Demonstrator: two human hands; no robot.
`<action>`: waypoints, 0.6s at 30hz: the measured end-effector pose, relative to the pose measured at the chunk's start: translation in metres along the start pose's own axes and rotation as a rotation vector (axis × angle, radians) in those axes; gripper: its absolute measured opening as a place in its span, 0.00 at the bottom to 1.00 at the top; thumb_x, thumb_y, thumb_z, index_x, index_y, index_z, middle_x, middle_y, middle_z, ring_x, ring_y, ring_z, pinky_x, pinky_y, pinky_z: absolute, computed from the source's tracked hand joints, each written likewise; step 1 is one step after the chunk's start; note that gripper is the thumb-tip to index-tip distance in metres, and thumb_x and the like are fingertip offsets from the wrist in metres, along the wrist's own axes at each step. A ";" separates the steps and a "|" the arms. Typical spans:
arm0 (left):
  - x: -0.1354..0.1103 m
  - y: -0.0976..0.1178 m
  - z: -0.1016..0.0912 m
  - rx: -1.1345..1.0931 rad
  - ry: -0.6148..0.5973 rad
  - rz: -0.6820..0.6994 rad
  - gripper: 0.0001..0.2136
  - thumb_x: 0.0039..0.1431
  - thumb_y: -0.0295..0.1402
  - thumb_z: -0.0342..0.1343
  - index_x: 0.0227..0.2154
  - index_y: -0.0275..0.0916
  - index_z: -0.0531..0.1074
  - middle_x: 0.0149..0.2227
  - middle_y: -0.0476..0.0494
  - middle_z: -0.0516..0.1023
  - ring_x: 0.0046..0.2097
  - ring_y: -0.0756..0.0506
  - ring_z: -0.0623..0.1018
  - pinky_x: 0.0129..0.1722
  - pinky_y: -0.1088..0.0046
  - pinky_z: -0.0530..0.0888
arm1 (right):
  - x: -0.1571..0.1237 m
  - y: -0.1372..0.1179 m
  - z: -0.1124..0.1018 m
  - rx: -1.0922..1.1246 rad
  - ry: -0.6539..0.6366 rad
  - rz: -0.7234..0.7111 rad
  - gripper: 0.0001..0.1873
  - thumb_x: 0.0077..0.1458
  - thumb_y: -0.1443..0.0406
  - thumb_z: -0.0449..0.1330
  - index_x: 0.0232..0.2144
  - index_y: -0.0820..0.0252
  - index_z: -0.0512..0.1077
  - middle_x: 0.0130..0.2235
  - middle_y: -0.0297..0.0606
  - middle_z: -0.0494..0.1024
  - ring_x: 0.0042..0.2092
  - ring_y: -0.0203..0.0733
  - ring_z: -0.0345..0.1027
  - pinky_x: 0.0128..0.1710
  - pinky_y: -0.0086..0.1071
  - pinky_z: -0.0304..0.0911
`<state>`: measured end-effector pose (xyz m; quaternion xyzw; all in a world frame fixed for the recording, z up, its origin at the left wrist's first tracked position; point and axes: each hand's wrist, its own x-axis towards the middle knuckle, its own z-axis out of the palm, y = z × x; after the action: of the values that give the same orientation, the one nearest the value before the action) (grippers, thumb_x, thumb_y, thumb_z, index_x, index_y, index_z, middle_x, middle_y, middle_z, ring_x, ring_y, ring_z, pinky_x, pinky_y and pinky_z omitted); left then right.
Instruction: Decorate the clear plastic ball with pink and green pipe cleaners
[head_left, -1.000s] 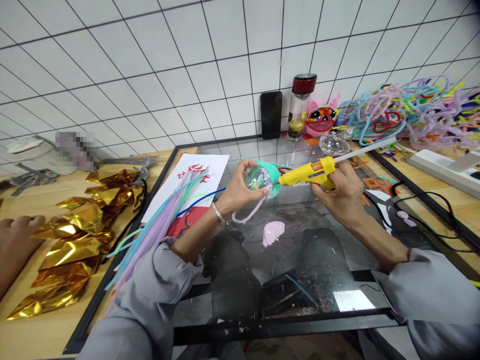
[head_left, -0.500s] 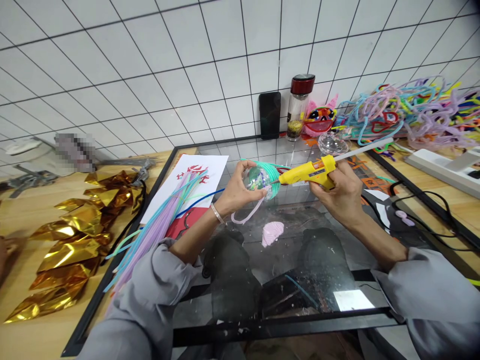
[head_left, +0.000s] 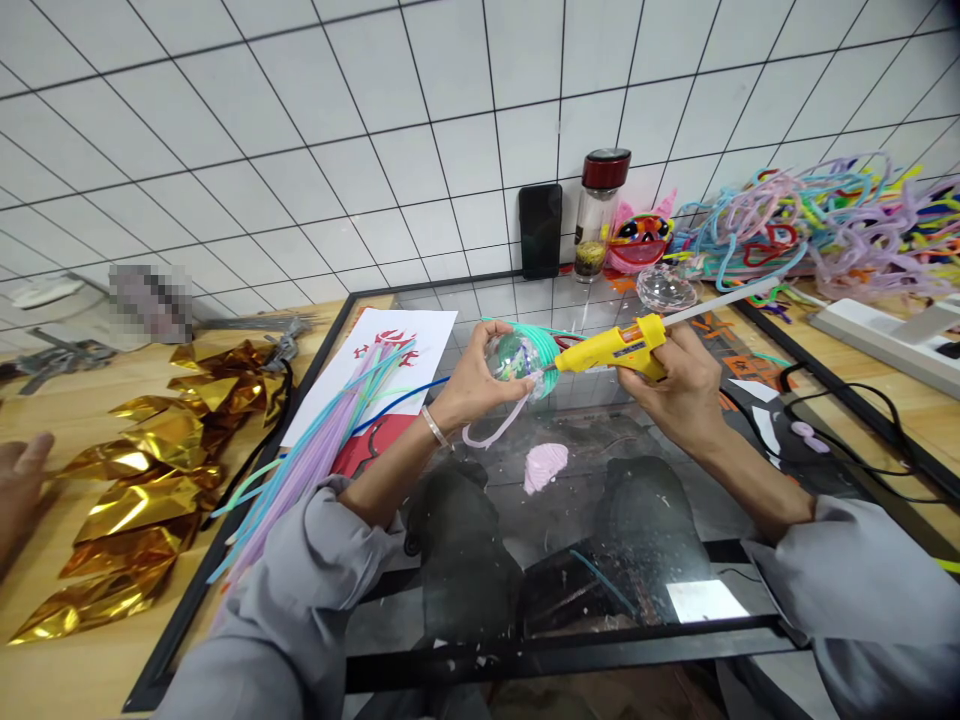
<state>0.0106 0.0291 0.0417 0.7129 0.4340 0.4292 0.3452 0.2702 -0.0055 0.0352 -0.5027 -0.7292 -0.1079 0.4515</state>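
Hands (head_left: pixel 474 385) hold clear ball (head_left: pixel 510 358), left, and yellow glue gun (head_left: pixel 609 347), right.

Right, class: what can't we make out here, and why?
Head view:
Yellow glue gun: handle hidden by the right hand.
Its label: lettering too small.
Clear ball: partly hidden by the left hand.
Another person's hand: cut by left edge.
Tangled stems: cut by right edge.

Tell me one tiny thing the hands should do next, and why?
Maybe squeeze out a small dab of glue: the right hand holds the yellow glue gun pointing right at the clear ball, the left hand grips that ball, and a pale purple strip curls out loosely below it.
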 end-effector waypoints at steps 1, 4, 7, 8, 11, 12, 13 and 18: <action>0.000 0.001 0.000 0.000 -0.001 -0.002 0.30 0.39 0.34 0.66 0.47 0.41 0.60 0.50 0.42 0.65 0.56 0.40 0.67 0.60 0.59 0.62 | 0.000 0.000 0.000 0.008 -0.001 -0.003 0.07 0.51 0.64 0.59 0.24 0.56 0.65 0.31 0.37 0.66 0.34 0.43 0.66 0.31 0.36 0.63; 0.000 0.002 0.000 0.005 -0.004 -0.010 0.30 0.39 0.35 0.66 0.47 0.41 0.61 0.50 0.42 0.66 0.56 0.40 0.67 0.59 0.59 0.62 | 0.000 -0.001 0.000 0.010 -0.001 0.004 0.08 0.51 0.63 0.60 0.24 0.56 0.64 0.31 0.37 0.65 0.33 0.42 0.65 0.31 0.36 0.63; 0.000 0.002 0.000 0.013 -0.002 -0.006 0.30 0.39 0.34 0.66 0.47 0.42 0.61 0.50 0.43 0.66 0.56 0.40 0.67 0.59 0.60 0.62 | 0.000 -0.001 0.000 0.002 -0.005 0.012 0.08 0.52 0.62 0.60 0.24 0.56 0.64 0.30 0.37 0.65 0.32 0.42 0.64 0.30 0.36 0.62; 0.000 0.002 0.000 0.014 -0.002 -0.002 0.30 0.39 0.34 0.66 0.47 0.42 0.61 0.50 0.43 0.66 0.56 0.41 0.67 0.59 0.60 0.63 | 0.000 -0.001 0.000 0.000 -0.008 0.014 0.09 0.52 0.62 0.60 0.24 0.55 0.64 0.30 0.36 0.65 0.32 0.42 0.64 0.30 0.36 0.62; 0.000 0.000 -0.001 0.015 0.004 0.001 0.30 0.39 0.34 0.66 0.47 0.42 0.61 0.50 0.44 0.66 0.55 0.41 0.67 0.59 0.61 0.63 | 0.001 0.000 0.000 -0.002 -0.016 0.025 0.10 0.52 0.61 0.60 0.23 0.55 0.64 0.29 0.36 0.65 0.30 0.41 0.63 0.29 0.35 0.62; 0.000 0.000 -0.001 0.014 0.006 0.001 0.30 0.39 0.34 0.66 0.47 0.42 0.61 0.50 0.44 0.66 0.55 0.41 0.68 0.59 0.61 0.63 | 0.001 0.000 0.000 -0.001 -0.016 0.032 0.11 0.51 0.61 0.60 0.22 0.55 0.63 0.29 0.36 0.65 0.30 0.41 0.63 0.28 0.35 0.61; 0.000 -0.001 -0.001 0.014 0.007 0.001 0.30 0.39 0.34 0.66 0.47 0.42 0.61 0.50 0.44 0.66 0.55 0.41 0.68 0.59 0.61 0.63 | 0.001 0.000 0.000 0.002 -0.015 0.040 0.12 0.51 0.61 0.60 0.22 0.55 0.62 0.28 0.35 0.64 0.29 0.41 0.62 0.28 0.35 0.61; 0.000 -0.001 -0.001 0.020 -0.006 0.010 0.30 0.40 0.35 0.66 0.47 0.41 0.61 0.49 0.43 0.65 0.55 0.41 0.67 0.58 0.61 0.63 | 0.003 -0.001 0.001 0.016 0.017 0.109 0.15 0.48 0.60 0.60 0.19 0.54 0.57 0.25 0.33 0.61 0.27 0.39 0.61 0.27 0.34 0.59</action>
<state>0.0094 0.0296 0.0411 0.7196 0.4337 0.4245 0.3374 0.2684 -0.0034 0.0377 -0.5371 -0.6977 -0.0818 0.4670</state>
